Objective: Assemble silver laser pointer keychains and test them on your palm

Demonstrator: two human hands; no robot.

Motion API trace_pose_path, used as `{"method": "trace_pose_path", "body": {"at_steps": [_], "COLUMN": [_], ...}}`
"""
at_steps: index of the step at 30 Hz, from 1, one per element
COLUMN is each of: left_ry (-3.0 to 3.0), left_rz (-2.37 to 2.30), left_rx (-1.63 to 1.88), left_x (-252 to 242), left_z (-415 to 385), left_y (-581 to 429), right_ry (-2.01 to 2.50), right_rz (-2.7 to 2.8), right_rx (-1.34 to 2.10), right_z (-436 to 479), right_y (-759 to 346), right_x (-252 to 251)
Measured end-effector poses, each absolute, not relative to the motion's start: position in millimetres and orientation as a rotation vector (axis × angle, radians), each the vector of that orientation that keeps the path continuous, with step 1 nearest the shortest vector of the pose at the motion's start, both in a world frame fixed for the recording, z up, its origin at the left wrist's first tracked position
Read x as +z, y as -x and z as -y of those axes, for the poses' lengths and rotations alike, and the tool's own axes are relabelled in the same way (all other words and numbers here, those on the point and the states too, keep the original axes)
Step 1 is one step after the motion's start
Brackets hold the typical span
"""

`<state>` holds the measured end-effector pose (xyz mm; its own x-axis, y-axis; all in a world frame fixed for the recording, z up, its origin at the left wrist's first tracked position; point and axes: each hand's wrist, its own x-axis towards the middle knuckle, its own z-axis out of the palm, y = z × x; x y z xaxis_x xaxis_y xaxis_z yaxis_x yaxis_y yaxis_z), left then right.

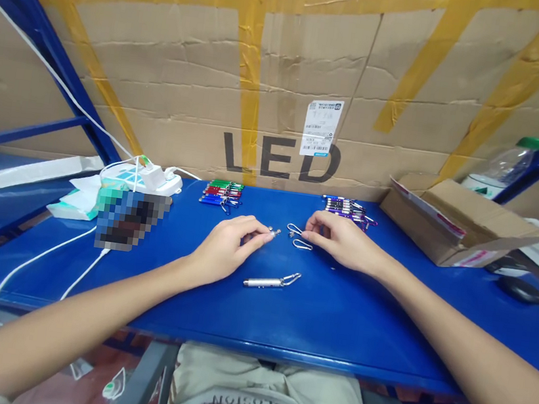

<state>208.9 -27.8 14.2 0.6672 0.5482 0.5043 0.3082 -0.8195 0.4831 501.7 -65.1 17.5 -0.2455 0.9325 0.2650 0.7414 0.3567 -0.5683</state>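
My left hand (pixel 227 247) has its thumb and forefinger brought together at some tiny silver metal parts (pixel 274 232); their exact kind is too small to tell. Across a small gap, my right hand (pixel 339 239) is closed, its thumb and fingertips at the ends of silver carabiner clips (pixel 301 244). Whether a clip is lifted off the table cannot be made out. Nearer to me lies a silver pen-shaped light (pixel 263 282) with a carabiner clip on its right end, touched by neither hand.
On the blue table (pixel 333 323), green, red and blue pen lights (pixel 222 192) lie in rows, with dark and purple ones (pixel 345 209) farther right. An open cardboard box (pixel 460 224) stands at right beside a black mouse (pixel 520 290). Left are a power strip (pixel 165 183), white cables and a tissue pack (pixel 82 197).
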Motion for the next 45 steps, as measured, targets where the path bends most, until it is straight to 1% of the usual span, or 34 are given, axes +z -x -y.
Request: {"method": "trace_pose_path", "body": {"at_steps": [6,12,15,20,24,26,36,45], "left_ry": [-2.458,-2.387,-2.413,-2.560,-2.635,-2.633,-2.639,-2.643], "left_rz": [-0.699,-0.717,-0.681,-0.559,-0.495,-0.483,-0.523,-0.518], "left_rx": [0.949,0.846,0.815,0.831,0.850,0.844,0.879,0.873], "left_x": [12,6,5,8,12,13,11,12], "left_z": [24,21,21,25,27,28,28,29], "left_y": [-209,-209,-208,-206,-206,-206,-207,-205], "right_ry": [1.412,1.434,1.371,1.110,1.002,1.000,1.083,1.099], "right_rz": [2.171,2.111,2.019,1.733,1.592,1.599,1.778,1.786], "right_rx": [0.560,0.693,0.755,1.125,1.307,1.302,1.013,1.059], "right_z": [64,65,67,77,86,90,98,98], "right_y": [-500,-499,-493,-470,-457,-453,-447,-443], "right_x": [9,6,7,14,20,22,21,16]}}
